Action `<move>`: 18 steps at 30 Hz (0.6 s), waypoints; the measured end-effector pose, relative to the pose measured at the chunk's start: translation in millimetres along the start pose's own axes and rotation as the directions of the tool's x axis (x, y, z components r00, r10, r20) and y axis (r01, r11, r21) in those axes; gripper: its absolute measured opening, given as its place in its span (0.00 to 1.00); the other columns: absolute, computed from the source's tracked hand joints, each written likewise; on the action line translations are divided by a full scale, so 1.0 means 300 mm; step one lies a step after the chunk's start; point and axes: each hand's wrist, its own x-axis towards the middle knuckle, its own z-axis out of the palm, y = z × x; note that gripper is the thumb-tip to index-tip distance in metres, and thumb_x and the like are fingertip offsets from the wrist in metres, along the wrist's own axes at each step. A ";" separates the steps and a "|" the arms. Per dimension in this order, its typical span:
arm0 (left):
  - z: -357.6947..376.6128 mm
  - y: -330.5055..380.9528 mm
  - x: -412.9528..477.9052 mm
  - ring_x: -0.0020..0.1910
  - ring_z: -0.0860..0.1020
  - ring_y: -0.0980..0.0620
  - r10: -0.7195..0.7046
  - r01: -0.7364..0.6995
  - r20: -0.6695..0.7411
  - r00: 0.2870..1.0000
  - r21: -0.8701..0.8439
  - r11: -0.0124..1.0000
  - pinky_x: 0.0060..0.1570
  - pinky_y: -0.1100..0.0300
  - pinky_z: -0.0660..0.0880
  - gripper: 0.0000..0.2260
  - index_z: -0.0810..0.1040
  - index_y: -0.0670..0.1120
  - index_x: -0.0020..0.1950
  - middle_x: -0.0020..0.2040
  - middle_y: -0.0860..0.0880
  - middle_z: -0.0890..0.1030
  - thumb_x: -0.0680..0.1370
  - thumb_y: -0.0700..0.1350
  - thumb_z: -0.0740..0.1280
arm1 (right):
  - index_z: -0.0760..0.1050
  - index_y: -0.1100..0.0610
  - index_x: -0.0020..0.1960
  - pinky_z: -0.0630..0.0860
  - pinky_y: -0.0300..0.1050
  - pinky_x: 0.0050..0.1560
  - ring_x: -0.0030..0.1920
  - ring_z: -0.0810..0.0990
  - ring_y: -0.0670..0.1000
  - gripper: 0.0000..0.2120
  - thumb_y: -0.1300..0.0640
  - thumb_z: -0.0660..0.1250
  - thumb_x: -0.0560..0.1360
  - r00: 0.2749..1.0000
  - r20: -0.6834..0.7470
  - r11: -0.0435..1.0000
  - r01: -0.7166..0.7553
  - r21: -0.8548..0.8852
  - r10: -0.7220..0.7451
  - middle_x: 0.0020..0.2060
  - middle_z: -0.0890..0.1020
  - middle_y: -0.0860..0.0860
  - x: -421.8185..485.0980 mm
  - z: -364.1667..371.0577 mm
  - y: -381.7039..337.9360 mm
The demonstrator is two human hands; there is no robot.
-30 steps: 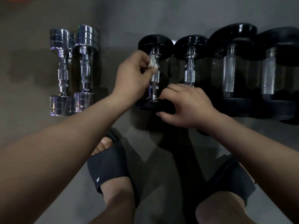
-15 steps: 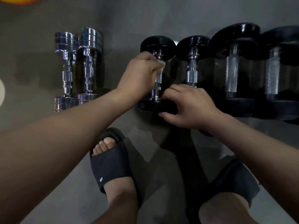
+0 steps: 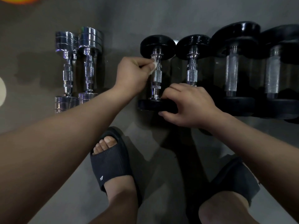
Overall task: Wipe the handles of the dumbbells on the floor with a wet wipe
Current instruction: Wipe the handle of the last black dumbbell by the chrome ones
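Wiping mid-frame dumbbell [image 3: 157,44] handle [image 3: 156,76]
L hand [image 3: 131,73] fingers pinch wipe [image 3: 153,64]; R hand [image 3: 191,105] grips lower end [image 3: 150,105]: brace, stroke full length.

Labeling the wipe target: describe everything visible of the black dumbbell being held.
The black dumbbell lies on the floor, leftmost of four black ones, handle pointing away from the person. Two black plates; chrome handle, knurled middle, ringed collars. The left hand presses a white wet wipe on the handle's far end; the right hand grips the near plate.
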 end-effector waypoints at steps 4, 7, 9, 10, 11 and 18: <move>-0.015 -0.001 -0.011 0.50 0.84 0.58 0.017 -0.017 0.018 1.000 0.000 1.000 0.59 0.52 0.79 0.12 0.86 0.47 0.57 0.50 0.53 0.87 0.75 0.48 0.74 | 0.74 0.46 0.54 0.71 0.44 0.40 0.51 0.79 0.51 0.20 0.34 0.65 0.70 1.000 -0.002 1.000 -0.001 0.001 0.001 0.47 0.77 0.44 0.000 0.000 -0.003; -0.028 0.010 0.005 0.49 0.82 0.55 0.187 -0.195 0.056 0.981 0.207 0.959 0.57 0.55 0.77 0.12 0.86 0.48 0.58 0.49 0.51 0.84 0.76 0.48 0.73 | 0.74 0.46 0.54 0.69 0.43 0.40 0.51 0.79 0.51 0.20 0.34 0.66 0.70 1.000 -0.005 1.000 0.001 0.000 -0.001 0.47 0.78 0.44 -0.001 0.004 -0.003; -0.033 0.014 -0.004 0.48 0.81 0.57 0.275 -0.301 0.132 0.952 0.256 0.919 0.56 0.60 0.76 0.11 0.86 0.49 0.57 0.49 0.51 0.83 0.77 0.48 0.72 | 0.74 0.46 0.54 0.69 0.43 0.40 0.52 0.79 0.51 0.20 0.34 0.66 0.70 1.000 -0.010 1.000 0.000 -0.004 0.000 0.47 0.77 0.44 -0.001 0.003 -0.003; -0.037 0.010 -0.017 0.47 0.80 0.59 0.313 -0.350 0.173 0.934 0.258 0.900 0.54 0.66 0.75 0.10 0.87 0.49 0.56 0.48 0.51 0.82 0.78 0.49 0.72 | 0.74 0.46 0.54 0.69 0.44 0.40 0.52 0.79 0.51 0.20 0.34 0.66 0.70 1.000 -0.010 1.000 -0.004 -0.005 0.004 0.47 0.77 0.44 -0.001 0.004 -0.005; -0.039 0.006 -0.028 0.47 0.78 0.61 0.347 -0.393 0.206 0.915 0.261 0.882 0.52 0.71 0.72 0.09 0.87 0.49 0.55 0.47 0.52 0.81 0.78 0.49 0.71 | 0.73 0.45 0.54 0.70 0.44 0.40 0.52 0.79 0.51 0.20 0.34 0.66 0.70 1.000 -0.007 1.000 -0.007 -0.008 0.007 0.47 0.77 0.44 0.000 0.002 -0.004; -0.046 0.006 -0.009 0.43 0.81 0.48 0.487 -0.574 0.304 0.819 0.403 0.713 0.47 0.62 0.74 0.10 0.87 0.47 0.55 0.44 0.45 0.82 0.81 0.48 0.67 | 0.73 0.46 0.54 0.67 0.43 0.39 0.52 0.79 0.51 0.20 0.33 0.65 0.69 1.000 -0.016 1.000 -0.004 -0.017 0.004 0.46 0.77 0.44 0.000 0.005 -0.008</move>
